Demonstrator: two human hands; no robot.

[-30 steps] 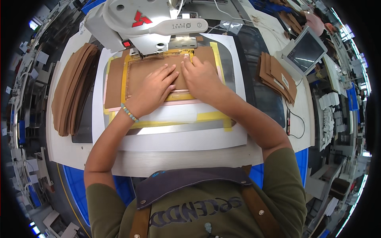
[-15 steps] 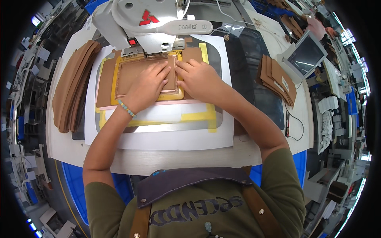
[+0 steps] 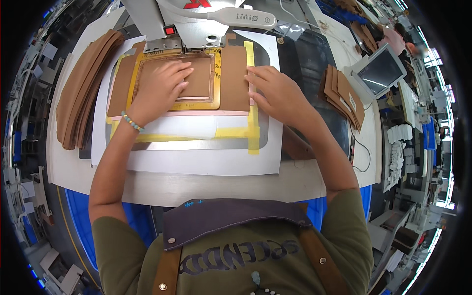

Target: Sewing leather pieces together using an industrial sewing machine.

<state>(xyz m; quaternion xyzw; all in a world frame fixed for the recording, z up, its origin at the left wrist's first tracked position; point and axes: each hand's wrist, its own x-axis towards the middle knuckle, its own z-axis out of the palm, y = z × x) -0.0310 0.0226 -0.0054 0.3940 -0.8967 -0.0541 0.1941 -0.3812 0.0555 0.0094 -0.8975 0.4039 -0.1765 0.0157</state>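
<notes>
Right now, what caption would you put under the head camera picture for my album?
Left hand flat on brown fabric in a yellow frame under the sewing machine; right hand beside it.

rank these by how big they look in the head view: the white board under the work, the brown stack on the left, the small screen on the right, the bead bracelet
1. white board, clearly largest
2. brown stack
3. small screen, though the rim's bending makes its look unsure
4. bead bracelet, smallest, on the left wrist

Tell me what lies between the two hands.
In the head view, between the left hand and right hand lie the yellow frame's right edge and a brown panel on the template.
</notes>
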